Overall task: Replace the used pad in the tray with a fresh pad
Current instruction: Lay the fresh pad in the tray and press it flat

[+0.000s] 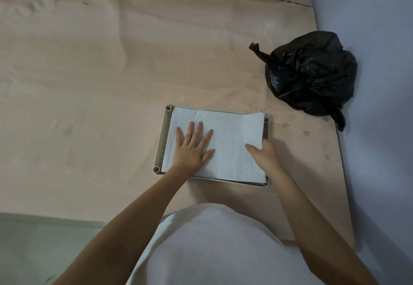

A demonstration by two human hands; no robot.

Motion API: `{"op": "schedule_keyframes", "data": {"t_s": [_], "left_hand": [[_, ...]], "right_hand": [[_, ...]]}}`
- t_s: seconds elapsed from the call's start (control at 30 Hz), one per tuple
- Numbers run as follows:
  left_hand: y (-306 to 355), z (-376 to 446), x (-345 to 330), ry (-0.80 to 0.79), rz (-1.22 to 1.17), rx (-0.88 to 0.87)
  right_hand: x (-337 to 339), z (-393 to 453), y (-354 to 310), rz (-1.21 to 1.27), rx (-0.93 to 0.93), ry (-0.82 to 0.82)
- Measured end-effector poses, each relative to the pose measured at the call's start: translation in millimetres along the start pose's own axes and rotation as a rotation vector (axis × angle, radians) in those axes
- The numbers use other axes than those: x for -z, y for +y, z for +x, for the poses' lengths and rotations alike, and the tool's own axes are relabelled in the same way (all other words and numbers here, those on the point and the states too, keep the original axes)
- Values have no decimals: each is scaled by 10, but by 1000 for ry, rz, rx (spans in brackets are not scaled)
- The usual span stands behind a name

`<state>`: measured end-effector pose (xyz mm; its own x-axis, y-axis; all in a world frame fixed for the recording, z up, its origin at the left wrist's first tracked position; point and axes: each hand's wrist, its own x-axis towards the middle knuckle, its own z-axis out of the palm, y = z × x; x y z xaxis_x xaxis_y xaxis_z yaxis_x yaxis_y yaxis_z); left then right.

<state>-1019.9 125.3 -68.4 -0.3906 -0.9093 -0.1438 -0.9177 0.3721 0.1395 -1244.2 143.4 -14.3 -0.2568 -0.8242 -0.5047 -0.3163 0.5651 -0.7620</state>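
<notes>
1. Risk: the fresh pad could crease or ride over the tray rim beyond the right hand, where its far corner curls up.
2. Left hand lies flat, fingers spread wide, pressing the pad into the tray.
3. Right hand pinches the pad's edge just ahead of its thumb.

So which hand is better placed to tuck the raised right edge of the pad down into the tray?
The right hand, probably. It already grips the white pad at that lifted edge beside the tray wall. The left hand lies flat on the pad's left half, holding it down.
</notes>
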Motion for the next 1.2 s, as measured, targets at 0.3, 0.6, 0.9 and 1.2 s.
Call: {"op": "schedule_keyframes", "data": {"t_s": [0.3,0.6,0.9,1.2], "left_hand": [[-36,-25,-7,36,-3,14],[-127,-14,-38,107,-56,-15],[-251,34,-68,131,-56,93],[-168,144,55,201,-32,32]], "right_hand": [[-40,23,-3,-17,-14,1],[-42,13,-12,0,-24,7],[-56,2,-44,-5,8,106],[-121,42,-13,-82,7,150]]}}
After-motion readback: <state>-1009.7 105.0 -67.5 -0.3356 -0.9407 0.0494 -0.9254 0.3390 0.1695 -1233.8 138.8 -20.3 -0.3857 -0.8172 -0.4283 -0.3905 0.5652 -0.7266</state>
